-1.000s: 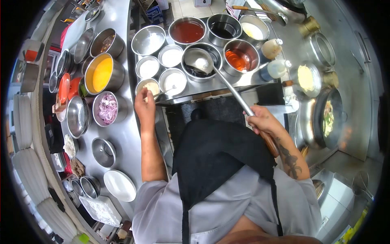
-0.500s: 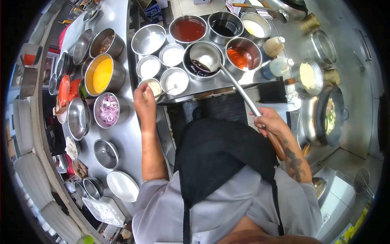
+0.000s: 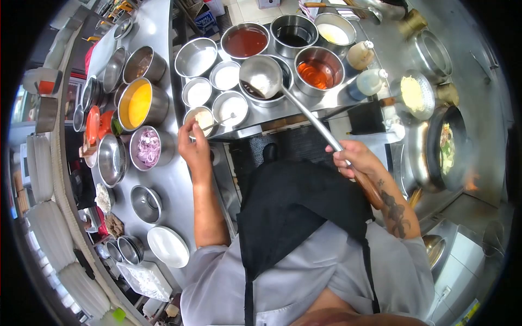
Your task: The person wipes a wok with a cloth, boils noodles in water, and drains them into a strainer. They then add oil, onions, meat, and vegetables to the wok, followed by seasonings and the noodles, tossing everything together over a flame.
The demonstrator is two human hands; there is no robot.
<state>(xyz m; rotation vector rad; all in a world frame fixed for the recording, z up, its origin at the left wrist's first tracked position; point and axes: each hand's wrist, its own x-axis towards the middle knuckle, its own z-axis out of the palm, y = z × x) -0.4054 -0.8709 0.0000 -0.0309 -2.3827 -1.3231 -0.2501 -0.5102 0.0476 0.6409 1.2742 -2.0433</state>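
Nearest the camera hung a black apron over a grey shirt. The right hand was closed in a full fist round the handle of a long ladle, whose cup hovered just over the dark-sauce bowl. On the near left of that bowl, the left hand had its fingertips pinched on the handle of a small spoon, the other fingers curled. The spoon's tip lay in a little bowl of white powder, just beside the dark-sauce bowl.

Everything stood on stainless steel counter in a cramped kitchen. Well to the near left of the dark-sauce bowl sat a white plate and an empty steel bowl. Further left of it were a bowl of sliced red onion and a pot of yellow liquid.

To the right of the dark-sauce bowl, touching it, stood a bowl of orange-red oil, then two squeeze bottles. Well apart to the right was a wok with food in it and flame at its edge.

Beyond the dark-sauce bowl stood a bowl of red-brown sauce, a pot of black liquid, a pot of pale cream and, far left, an empty pan.
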